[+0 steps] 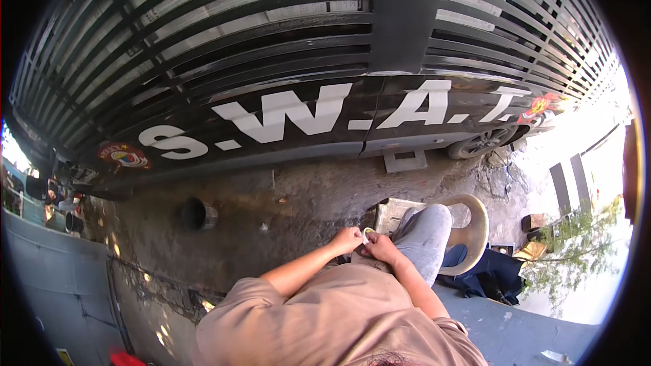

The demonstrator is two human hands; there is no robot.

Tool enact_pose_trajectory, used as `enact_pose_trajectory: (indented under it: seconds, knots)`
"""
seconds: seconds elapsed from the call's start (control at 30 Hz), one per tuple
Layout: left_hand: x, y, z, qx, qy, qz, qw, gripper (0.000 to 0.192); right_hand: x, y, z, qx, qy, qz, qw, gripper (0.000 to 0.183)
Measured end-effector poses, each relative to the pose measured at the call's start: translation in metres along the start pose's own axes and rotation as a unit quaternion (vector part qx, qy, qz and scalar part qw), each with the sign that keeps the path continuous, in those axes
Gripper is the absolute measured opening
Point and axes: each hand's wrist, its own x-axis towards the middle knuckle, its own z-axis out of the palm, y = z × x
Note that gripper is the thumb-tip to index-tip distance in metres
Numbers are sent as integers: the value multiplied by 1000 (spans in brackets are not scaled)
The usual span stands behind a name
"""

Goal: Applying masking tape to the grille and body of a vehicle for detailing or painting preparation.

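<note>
In front of my lap, my left hand (348,240) and my right hand (380,247) nearly meet. Between their fingertips is a small white ring-shaped thing (366,234), perhaps a roll of tape; a yellow-green tint shows inside it. My right fingers close on its lower right side. The left fingertips pinch at its left edge, but what exactly they grip is too small to tell. A grey-trousered knee rises beside my right hand. Just beyond the hands stands a worn wooden stool or box (389,213), partly hidden by the leg.
A dark vehicle (305,147) with big white letters and barred, paper-covered windows spans the far side. A black bucket (199,214) stands on the stained concrete at left. At right are a beige plastic chair (480,234), dark cloth (483,274) and a grey hollow block (405,161) near the wheel.
</note>
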Motion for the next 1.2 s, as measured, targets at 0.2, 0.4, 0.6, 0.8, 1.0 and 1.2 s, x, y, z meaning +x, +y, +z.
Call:
enact_pose_trajectory:
  seconds: [0.2, 0.4, 0.6, 0.8, 1.0, 1.2]
  knots:
    - [-6, -3, 15, -82, 4, -56, 995, 24, 5, 3, 2, -8, 31, 58, 998, 20]
    - [-5, -2, 15, -62, 116, 57, 990, 31, 11, 15, 6, 11, 31, -21, 999, 17]
    - [-5, 72, -31, -26, 298, 151, 942, 12, 11, -20, -11, -286, 10, 80, 955, 36]
    - [11, 281, -312, 67, 622, 367, 688, 20, 24, -19, -7, -228, 21, 71, 971, 39]
    - [50, 354, -408, 90, 744, 312, 584, 21, 43, -19, 8, -238, 14, 17, 971, 39]
    - [64, 364, -407, 116, 743, 263, 604, 14, 47, -32, 5, -216, 4, 2, 976, 35]
